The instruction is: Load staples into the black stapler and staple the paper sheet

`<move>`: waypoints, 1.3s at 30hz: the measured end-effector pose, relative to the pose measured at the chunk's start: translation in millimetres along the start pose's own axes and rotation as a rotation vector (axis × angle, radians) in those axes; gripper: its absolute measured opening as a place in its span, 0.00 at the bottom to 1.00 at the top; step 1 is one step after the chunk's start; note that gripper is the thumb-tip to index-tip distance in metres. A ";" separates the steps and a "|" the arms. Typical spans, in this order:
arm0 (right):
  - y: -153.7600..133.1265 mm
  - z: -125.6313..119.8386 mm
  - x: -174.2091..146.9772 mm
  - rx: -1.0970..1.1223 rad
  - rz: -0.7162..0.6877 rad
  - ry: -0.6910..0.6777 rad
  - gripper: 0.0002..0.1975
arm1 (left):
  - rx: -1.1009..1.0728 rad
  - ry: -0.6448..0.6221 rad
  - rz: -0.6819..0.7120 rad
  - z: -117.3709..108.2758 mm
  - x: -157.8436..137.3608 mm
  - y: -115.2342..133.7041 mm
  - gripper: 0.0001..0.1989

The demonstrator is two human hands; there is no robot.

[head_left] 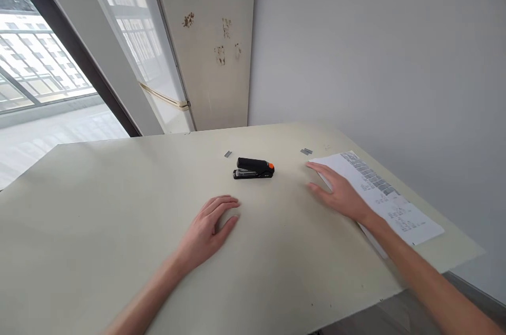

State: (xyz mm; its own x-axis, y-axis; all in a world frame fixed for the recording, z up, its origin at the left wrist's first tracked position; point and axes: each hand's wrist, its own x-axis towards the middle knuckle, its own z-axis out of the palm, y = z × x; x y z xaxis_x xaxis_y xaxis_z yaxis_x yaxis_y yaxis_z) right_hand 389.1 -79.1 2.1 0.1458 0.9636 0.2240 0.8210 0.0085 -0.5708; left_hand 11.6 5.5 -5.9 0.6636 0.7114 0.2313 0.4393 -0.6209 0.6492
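- On the tabletop [98,219], beyond the left hand [211,225] — the stapler [255,169], with staple strips [228,154] farther back.
- Left hand: loosely curved, holding nothing.
- Right hand [340,193]: thumb and fingers parted, unclenched, by the papers [375,192] — contact unclear.

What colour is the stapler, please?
The stapler is black with an orange part at one end, best seen in the head view.

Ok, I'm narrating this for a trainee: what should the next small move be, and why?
Probably close the right hand on the papers at their left edge: it overlaps that edge in view and looks open and empty, while the left hand lies on the table, short of the stapler.
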 end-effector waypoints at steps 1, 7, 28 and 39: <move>-14.4 12.8 11.4 0.058 -0.035 -0.015 0.29 | -0.004 -0.004 -0.006 -0.4 -0.1 -0.1 0.15; -52.2 80.9 66.7 0.316 -0.051 -0.050 0.27 | -0.053 -0.019 -0.054 -2.9 -3.3 -2.5 0.15; -83.0 95.8 49.8 0.500 -0.040 -0.129 0.23 | -0.052 0.270 -0.329 -7.4 0.0 -1.8 0.22; -83.2 99.6 45.4 0.421 -0.046 -0.141 0.23 | -0.365 0.416 -0.443 -15.0 -3.3 -7.7 0.23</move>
State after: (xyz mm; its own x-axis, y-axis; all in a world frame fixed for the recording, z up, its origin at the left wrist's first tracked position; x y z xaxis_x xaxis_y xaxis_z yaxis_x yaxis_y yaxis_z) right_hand 272.4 -9.4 -18.9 0.0135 0.9865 0.1634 0.5240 0.1322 -0.8414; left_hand -3.0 12.9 -0.8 0.1510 0.9835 0.0995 0.3349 -0.1456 0.9309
